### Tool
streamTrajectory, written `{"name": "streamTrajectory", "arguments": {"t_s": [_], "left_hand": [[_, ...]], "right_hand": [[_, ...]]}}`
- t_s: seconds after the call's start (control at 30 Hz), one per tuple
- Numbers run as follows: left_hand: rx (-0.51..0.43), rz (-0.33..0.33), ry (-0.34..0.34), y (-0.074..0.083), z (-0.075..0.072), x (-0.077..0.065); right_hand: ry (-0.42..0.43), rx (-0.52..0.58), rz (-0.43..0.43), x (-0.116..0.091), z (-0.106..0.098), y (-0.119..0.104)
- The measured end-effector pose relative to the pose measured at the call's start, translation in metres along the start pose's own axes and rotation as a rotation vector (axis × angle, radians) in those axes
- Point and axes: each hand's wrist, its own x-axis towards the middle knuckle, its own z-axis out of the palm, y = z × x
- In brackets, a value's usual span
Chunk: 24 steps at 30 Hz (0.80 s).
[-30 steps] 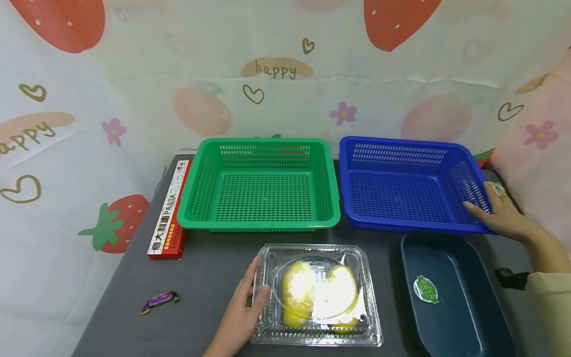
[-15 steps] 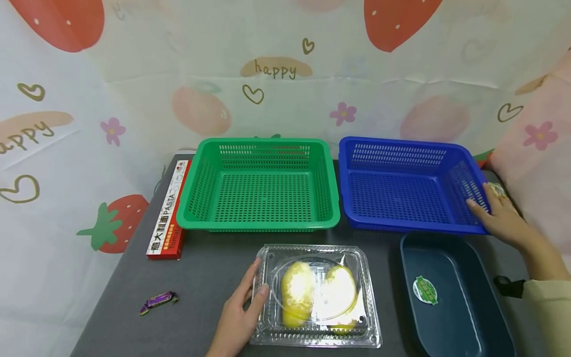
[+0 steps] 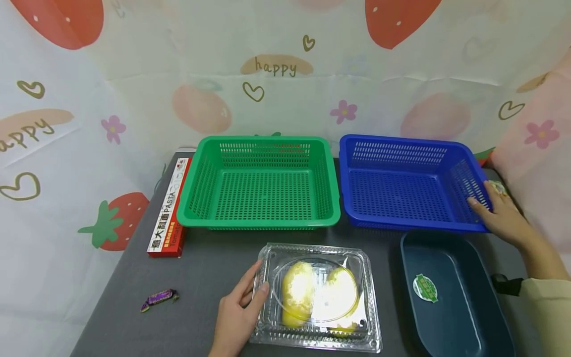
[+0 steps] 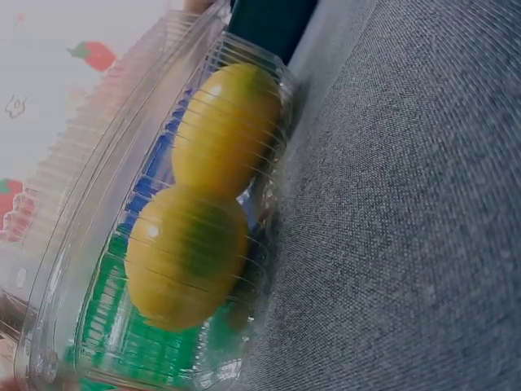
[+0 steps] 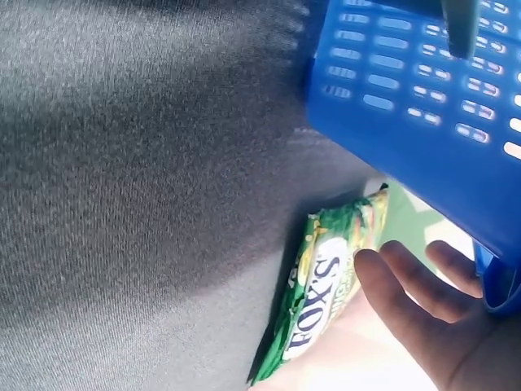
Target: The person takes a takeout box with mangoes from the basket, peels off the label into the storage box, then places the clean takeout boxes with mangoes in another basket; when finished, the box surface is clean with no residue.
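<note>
My left hand grips the left side of a clear plastic clamshell box, thumb at the lid's edge. Through the plastic show two yellow oval fruits, glaring bright in the head view. At the right end of the blue basket, my right hand rests across the rim, thumb on the inner side. Its loosely spread fingers hang outside the basket wall in the right wrist view. Just beyond these fingertips lies a green FOX'S packet on the grey tabletop.
A green basket stands left of the blue one, with a red and white pasta box beside it. In front at left lies a purple wrapped candy. A dark blue tray occupies the right front. A printed cloth hangs behind.
The clamshell box's near right corner has shifted slightly toward me, with my left hand still on its side. My right hand has slid very slightly right along the basket's end.
</note>
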Motion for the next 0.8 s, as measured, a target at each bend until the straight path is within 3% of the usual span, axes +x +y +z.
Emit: {"name": "streamTrajectory", "arguments": {"t_s": [0.37,0.8], "left_hand": [[0.004,0.025,0.030,0.010,0.000,-0.006],[0.034,0.049,-0.073,0.038,0.000,-0.008]], "right_hand": [[0.008,0.012,0.011,0.000,0.001,-0.002],[0.024,0.017,0.017,0.002,0.003,-0.003]]}}
